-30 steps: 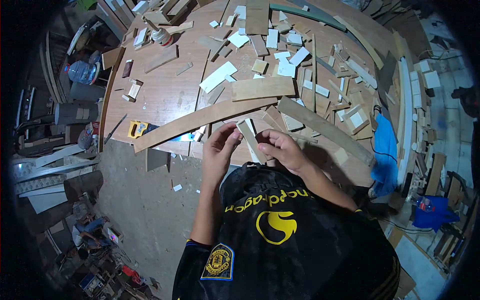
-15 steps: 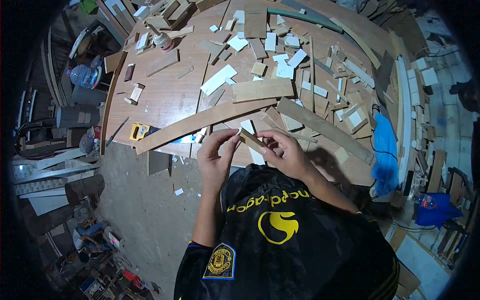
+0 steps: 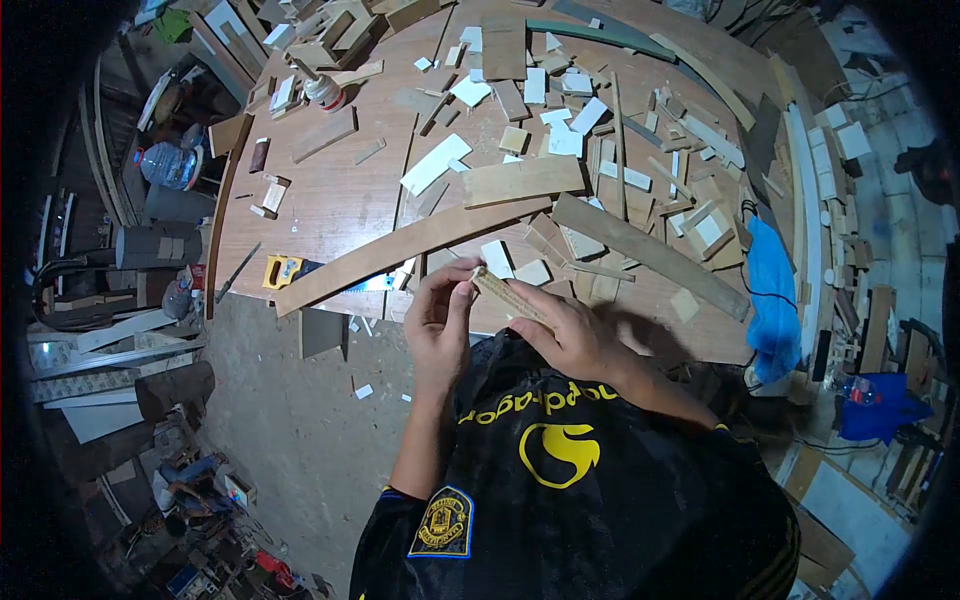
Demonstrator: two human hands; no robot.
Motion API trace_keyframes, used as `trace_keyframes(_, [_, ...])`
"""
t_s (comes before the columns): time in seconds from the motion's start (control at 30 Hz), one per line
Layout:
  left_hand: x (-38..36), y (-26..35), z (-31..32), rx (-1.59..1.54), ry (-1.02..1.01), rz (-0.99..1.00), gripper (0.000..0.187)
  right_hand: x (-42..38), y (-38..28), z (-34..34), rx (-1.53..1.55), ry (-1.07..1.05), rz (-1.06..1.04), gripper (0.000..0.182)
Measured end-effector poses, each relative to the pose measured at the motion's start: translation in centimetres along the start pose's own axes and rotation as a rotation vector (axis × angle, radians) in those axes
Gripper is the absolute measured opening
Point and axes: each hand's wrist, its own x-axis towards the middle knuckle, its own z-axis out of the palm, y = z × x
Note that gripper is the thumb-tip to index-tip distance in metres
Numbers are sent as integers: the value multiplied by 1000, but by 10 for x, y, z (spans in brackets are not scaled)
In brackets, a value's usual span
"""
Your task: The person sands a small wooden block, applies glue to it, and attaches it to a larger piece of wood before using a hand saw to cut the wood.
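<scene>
A small wooden strip (image 3: 508,298) is held between my hands at the near edge of the table, its light, rough face turned up. My left hand (image 3: 440,325) pinches around its upper left end, with the thumb and fingertips at the tip. My right hand (image 3: 568,335) grips the lower right part, fingers along its upper side and thumb beneath. Just beyond lie white-faced wood pieces (image 3: 497,258). A long wooden board (image 3: 400,252) slants across behind my left hand, and a yellow-handled handsaw (image 3: 284,270) lies partly under it.
Scattered wood offcuts (image 3: 515,138) cover the table's middle and right. A second long board (image 3: 650,255) slants down to the right. A glue bottle (image 3: 325,92) stands at the back left. A blue cloth-like bundle (image 3: 770,300) hangs at the right edge.
The wooden strip has turned so that a lighter, rougher face shows. My right hand has shifted along it, with its fingers stretched further over the strip. The view has moved slightly.
</scene>
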Motion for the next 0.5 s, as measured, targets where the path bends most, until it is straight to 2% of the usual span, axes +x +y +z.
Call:
trace_keyframes(0.03, [-1, 1, 2, 1, -2, 1, 13, -1, 3, 2, 1, 2, -1, 49])
trace_keyframes(0.1, [-3, 3, 5, -55, -12, -5, 12, -2, 9, 8, -97, 108, -179, 47])
trace_keyframes(0.17, [-2, 5, -3, -28, -56, 17, 15, -2, 4, 6, -108, 105, -189, 45])
trace_keyframes(0.23, [5, 11, -18, 553, -217, 287, 27, -4, -8, 2, -115, 95, -197, 43])
trace_keyframes(0.27, [10, 8, -22, 614, -212, 360, 36, -5, -16, -2, -101, 15, -125, 42])
trace_keyframes(0.3, [12, 11, -28, 617, -208, 361, 36, -6, -22, -4, -89, -64, -57, 40])
trace_keyframes(0.37, [16, 19, -37, 889, -452, 533, 34, -7, -26, -9, -54, -102, -76, 40])
trace_keyframes(0.4, [18, 22, -37, 894, -457, 617, 34, -8, -26, -10, -20, -142, -92, 39])
trace_keyframes(0.5, [4, 16, -47, 881, -537, 609, 26, -18, -19, -10, -8, -227, -92, 39])
